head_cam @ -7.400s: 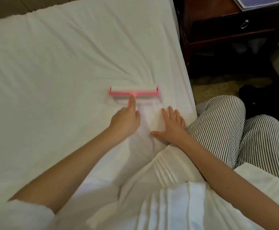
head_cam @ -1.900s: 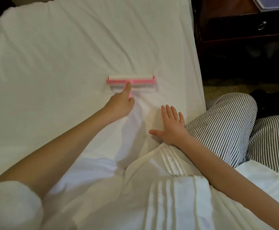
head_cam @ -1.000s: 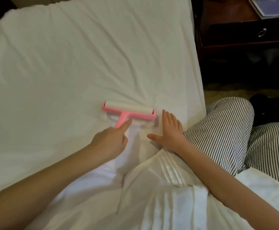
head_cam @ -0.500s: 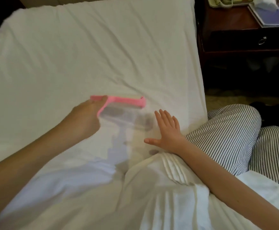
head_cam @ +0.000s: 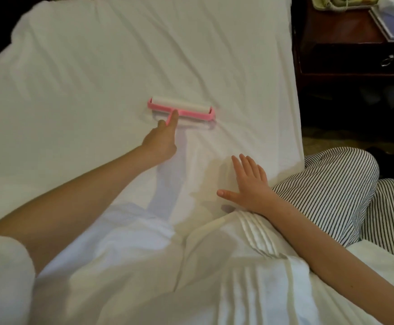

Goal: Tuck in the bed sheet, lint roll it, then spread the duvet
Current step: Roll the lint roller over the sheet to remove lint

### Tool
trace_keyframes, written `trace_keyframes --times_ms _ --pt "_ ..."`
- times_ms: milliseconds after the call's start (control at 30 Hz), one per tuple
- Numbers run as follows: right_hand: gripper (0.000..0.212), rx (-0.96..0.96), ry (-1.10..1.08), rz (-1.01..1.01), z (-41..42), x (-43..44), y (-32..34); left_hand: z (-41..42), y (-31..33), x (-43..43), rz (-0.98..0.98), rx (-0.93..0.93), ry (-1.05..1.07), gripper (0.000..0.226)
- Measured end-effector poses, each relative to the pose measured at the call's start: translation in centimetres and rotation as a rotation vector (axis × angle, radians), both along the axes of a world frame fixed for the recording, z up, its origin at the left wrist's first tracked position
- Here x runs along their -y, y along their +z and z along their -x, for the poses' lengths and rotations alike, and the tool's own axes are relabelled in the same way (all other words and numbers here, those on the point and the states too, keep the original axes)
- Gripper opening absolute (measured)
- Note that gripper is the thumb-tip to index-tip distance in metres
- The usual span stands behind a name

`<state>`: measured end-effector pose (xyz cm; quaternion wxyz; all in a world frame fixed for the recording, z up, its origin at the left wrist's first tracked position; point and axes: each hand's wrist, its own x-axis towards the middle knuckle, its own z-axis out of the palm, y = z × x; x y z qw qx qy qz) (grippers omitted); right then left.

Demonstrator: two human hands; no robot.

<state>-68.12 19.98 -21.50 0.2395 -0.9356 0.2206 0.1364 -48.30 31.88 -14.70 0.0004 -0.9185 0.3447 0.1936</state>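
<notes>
On the bed sheet (head_cam: 93, 66), left fingers (head_cam: 173, 117) grip lint roller (head_cam: 186, 104); right fingers (head_cam: 248, 166) lie flat.

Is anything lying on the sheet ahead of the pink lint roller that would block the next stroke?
Nothing visible does. Beyond the lint roller, held by the left hand, the bed sheet shows only wrinkles. The right hand rests flat behind it, nearer the person.

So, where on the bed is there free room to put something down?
Free: the bed sheet beyond the lint roller up to the far edge, and the wide stretch left of the left hand. Crowded: the near right, where the right hand, the duvet and a striped knee meet.
</notes>
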Motion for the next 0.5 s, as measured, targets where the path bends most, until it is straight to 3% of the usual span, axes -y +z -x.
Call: trace_keyframes --times_ms 133,300,500 --pt "0.096 -0.028 0.012 0.003 0.1 0.0 -0.2 2.3 2.5 -2.5 -0.140 -0.001 -0.030 0.076" --pt "0.093 -0.015 0.046 0.015 -0.5 -0.1 -0.1 6.1 6.1 -7.3 -0.449 -0.171 -0.109 0.062" --pt "0.088 -0.090 0.103 0.035 -1.1 -0.3 -0.2 1.3 4.7 -1.5 -0.213 -0.086 -0.033 0.065"
